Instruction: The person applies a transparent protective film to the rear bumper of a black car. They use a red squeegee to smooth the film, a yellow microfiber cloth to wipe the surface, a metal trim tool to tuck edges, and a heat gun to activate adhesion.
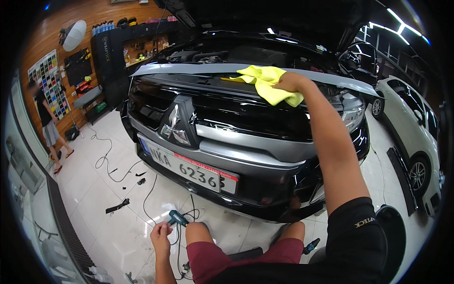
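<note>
My right arm reaches up and forward to the front of a black car (265, 116). My right hand (289, 82) is closed on a bright yellow cloth (275, 94), which lies draped over the top of the grille. Just behind the cloth, a long grey strip (189, 69) runs across the car's front. Low beside my left knee is my left hand (161, 232), its fingers curled together; what they hold, if anything, I cannot make out. A teal heat gun (178, 218) with a dark cable sits right by those fingers.
Above, the car's hood (283, 16) is raised. Cables (106, 151) and black scraps (117, 206) lie on the white tiled floor (90, 189). A dark bin (395, 236) stands at my right, a white car (406, 113) beyond it. At the far left, a person (46, 113) stands near the wall.
</note>
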### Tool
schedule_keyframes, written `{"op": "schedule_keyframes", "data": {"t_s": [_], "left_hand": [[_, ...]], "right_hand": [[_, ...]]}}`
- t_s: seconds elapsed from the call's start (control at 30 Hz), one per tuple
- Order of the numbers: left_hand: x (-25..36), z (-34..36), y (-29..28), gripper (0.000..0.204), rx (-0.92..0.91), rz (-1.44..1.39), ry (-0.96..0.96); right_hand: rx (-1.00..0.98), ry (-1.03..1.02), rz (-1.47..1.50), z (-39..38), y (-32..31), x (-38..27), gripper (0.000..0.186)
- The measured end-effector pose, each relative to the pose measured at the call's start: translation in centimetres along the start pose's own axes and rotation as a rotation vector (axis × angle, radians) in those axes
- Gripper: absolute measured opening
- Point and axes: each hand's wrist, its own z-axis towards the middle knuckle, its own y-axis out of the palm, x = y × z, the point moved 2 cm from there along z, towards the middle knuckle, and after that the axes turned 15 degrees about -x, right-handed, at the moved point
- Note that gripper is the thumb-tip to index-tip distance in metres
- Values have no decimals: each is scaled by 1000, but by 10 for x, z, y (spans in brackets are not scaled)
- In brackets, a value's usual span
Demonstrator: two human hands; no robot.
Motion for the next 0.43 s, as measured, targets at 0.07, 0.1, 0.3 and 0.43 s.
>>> {"op": "schedule_keyframes", "data": {"t_s": [0.07, 0.1, 0.3, 0.43], "left_hand": [[15, 19, 29, 21, -113, 13, 73], [24, 29, 44, 21, -173, 35, 101], [90, 71, 98, 19, -368, 157, 291], [138, 91, 132, 21, -437, 125, 428]], "right_hand": [[50, 9, 3, -1, -4, -9, 49], [133, 44, -1, -3, -8, -5, 43], [999, -153, 278, -66, -37, 24, 31], [820, -581, 935, -125, 23, -14, 38]]}}
